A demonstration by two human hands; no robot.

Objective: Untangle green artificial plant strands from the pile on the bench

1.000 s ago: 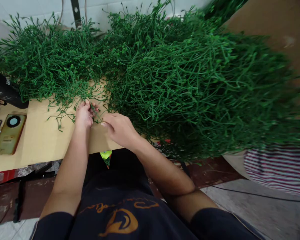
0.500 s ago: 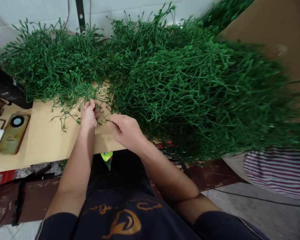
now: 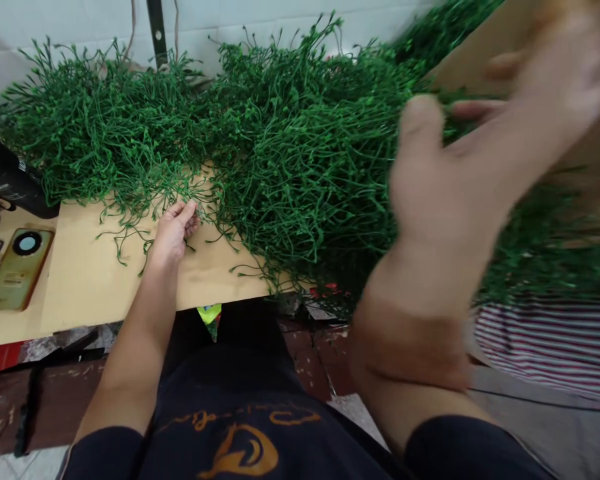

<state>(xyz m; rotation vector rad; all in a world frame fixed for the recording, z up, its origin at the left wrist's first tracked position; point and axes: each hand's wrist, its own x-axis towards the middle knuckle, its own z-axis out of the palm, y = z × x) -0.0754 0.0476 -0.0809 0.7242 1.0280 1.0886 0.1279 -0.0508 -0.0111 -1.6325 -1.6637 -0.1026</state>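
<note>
Thin green artificial plant stems (image 3: 300,167) with small buds at their tips lie in large tangled heaps over the board. My left hand (image 3: 180,223) is low over the tan board (image 3: 105,267), thumb pressed to curled fingers in a pinch on the stems. Exactly how many stems it holds is hidden. My right hand (image 3: 460,173) is raised near the camera, over the right part of the heap. It is blurred, with its thumb and fingers apart and nothing visible in it.
A gold phone (image 3: 17,270) lies at the left, below a black cylinder (image 3: 10,170). A brown cardboard sheet (image 3: 480,47) leans at the far right. Striped fabric (image 3: 545,353) is at the lower right. A white tiled wall (image 3: 260,20) rises behind.
My right hand has left the stems beside my left hand and swung up and right, opening. My left hand stays almost in place, still pinching. The view has shifted slightly.
</note>
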